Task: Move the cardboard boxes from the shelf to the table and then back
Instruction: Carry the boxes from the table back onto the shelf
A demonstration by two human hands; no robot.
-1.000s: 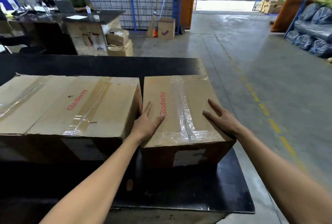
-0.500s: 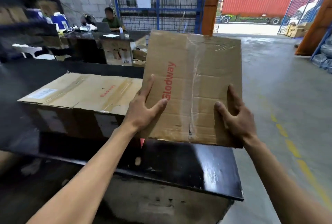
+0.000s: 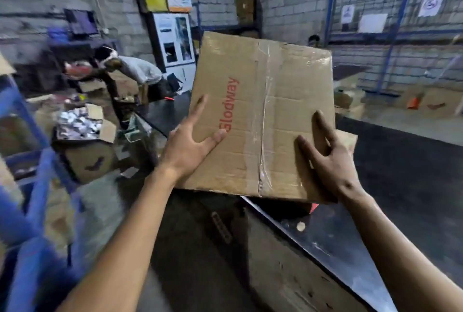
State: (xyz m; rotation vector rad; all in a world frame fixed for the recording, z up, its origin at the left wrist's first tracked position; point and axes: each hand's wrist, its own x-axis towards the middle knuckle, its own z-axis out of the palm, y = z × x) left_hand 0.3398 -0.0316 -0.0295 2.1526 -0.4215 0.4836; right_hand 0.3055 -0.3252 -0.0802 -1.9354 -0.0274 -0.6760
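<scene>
Above the near corner of the black table (image 3: pixel 390 206), one cardboard box (image 3: pixel 263 116) is held in the air, clear of the tabletop, with its taped face turned toward the camera and tilted. One strip of clear tape (image 3: pixel 266 101) is seen running down the middle of that face, and one red printed word runs along its left part. Two hands are counted on the box. The left hand (image 3: pixel 186 147) is pressed against the left edge, its thumb laid on the face beside the red lettering and one finger stretched up along the side; its remaining fingers are hidden behind the box. The right hand (image 3: pixel 330 159) is clamped at the lower right corner, with two fingers spread on the face and the rest wrapped round the edge. A corner of a second cardboard box (image 3: pixel 349 140) is seen behind the right hand, apparently resting on the table. At the left, one blue shelf frame (image 3: pixel 37 186) is seen, blurred, with one open carton (image 3: pixel 85 146) standing beyond it. Further back, one person in a light shirt (image 3: pixel 135 71) is seen bent over. Three white signs are counted on the blue mesh partition (image 3: pixel 390 33) at the right.
</scene>
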